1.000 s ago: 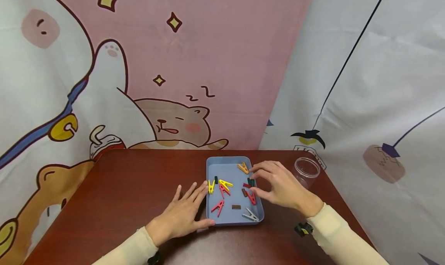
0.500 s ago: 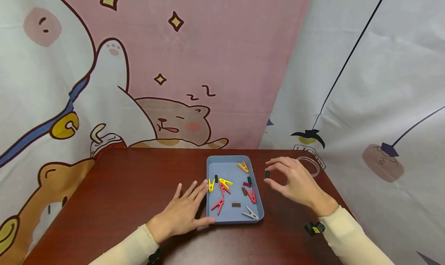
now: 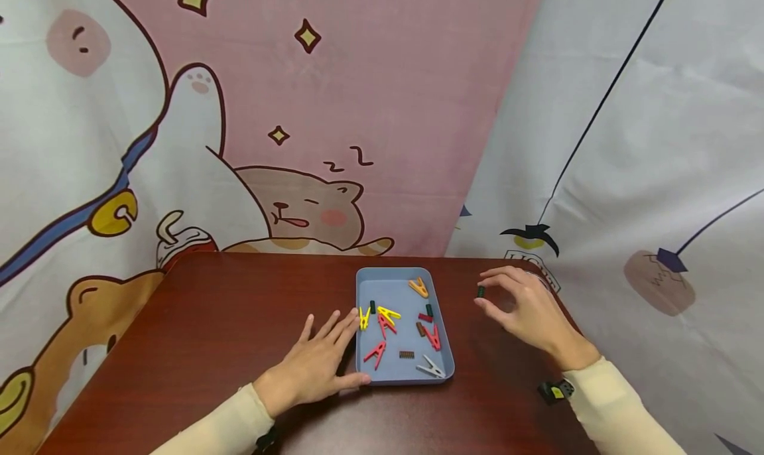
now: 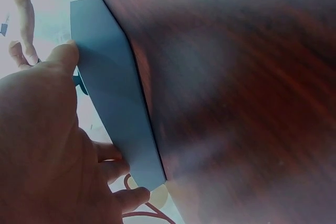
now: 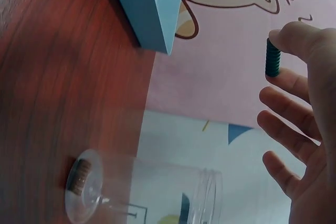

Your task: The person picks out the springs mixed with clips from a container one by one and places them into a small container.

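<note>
My right hand [image 3: 528, 312] pinches a small dark green spring [image 5: 272, 59] between thumb and index finger, in the air right of the blue tray [image 3: 382, 288]. The other fingers are spread and hold nothing. With straight, spread fingers, my left hand [image 3: 313, 369] rests against the tray's left side, thumb at the near corner. Inside the tray are an orange clothespin [image 3: 419, 287], a grey clothespin [image 3: 431, 367], several red and yellow ones, a brown coil spring [image 3: 406, 355] and a few other small springs. A clear jar [image 5: 168, 182], mostly hidden behind my right hand in the head view, holds a brown spring [image 5: 80, 177].
The dark wooden table [image 3: 251, 309] reaches back to a cloth printed with cartoon animals [image 3: 298, 209]. A whitish printed cloth [image 3: 674, 176] hangs along the right side, close to the jar and my right forearm.
My right hand has taken a green spring from the tray's right side and carried it right, toward the jar, now covering most of it in the head view. My left hand has stayed put.
</note>
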### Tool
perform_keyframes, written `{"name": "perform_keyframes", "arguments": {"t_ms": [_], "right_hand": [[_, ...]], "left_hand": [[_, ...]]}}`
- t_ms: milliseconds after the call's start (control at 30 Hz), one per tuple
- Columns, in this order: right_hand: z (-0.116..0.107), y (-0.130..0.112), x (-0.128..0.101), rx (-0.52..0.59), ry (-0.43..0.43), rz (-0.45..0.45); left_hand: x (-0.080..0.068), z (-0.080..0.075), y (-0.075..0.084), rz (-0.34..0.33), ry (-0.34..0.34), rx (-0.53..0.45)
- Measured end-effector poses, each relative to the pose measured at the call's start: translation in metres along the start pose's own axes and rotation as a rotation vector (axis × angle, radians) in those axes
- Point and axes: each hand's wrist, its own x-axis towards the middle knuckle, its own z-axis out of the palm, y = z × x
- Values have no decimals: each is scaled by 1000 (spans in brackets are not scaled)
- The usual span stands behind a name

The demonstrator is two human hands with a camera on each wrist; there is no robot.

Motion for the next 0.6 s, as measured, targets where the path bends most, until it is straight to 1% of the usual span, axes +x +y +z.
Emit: {"name": "perform_keyframes", "arguments": {"t_ms": [300,600], "right_hand": [[-2,22,-9,-18,39,98],[-6,41,-17,-16,73,159]], "left_hand": [[0,1,-2,5,8,12],[0,2,-2,6,8,6]]}}
